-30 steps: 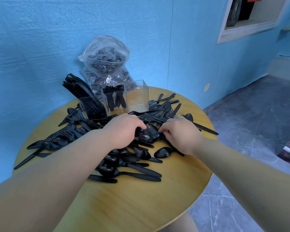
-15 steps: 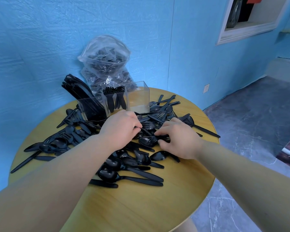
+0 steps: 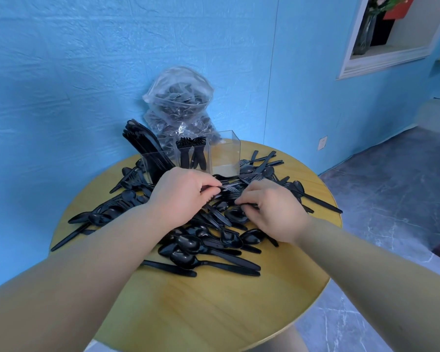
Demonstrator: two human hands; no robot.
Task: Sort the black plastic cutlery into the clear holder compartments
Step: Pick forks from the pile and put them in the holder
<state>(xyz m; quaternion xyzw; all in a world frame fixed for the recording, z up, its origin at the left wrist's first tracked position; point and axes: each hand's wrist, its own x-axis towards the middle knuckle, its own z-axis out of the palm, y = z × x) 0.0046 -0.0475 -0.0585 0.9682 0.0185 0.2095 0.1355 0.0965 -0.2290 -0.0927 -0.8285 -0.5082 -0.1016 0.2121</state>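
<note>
A heap of black plastic cutlery covers the middle of the round wooden table. Behind it stands the clear holder with three compartments: knives lean out of the left one, forks stand in the middle one, and the right one looks empty. My left hand lies over the heap just in front of the holder and pinches black forks between thumb and fingers. My right hand is beside it, fingers curled on a black piece in the pile.
A clear plastic bag full of black cutlery leans on the blue wall behind the holder. Loose pieces reach the table's left and right edges. A wall niche with a vase is at the upper right. Grey floor lies to the right.
Both hands have shifted slightly farther into the pile toward the holder. The left hand's fingers now pinch forks at its right side; the right hand still works in the heap.
</note>
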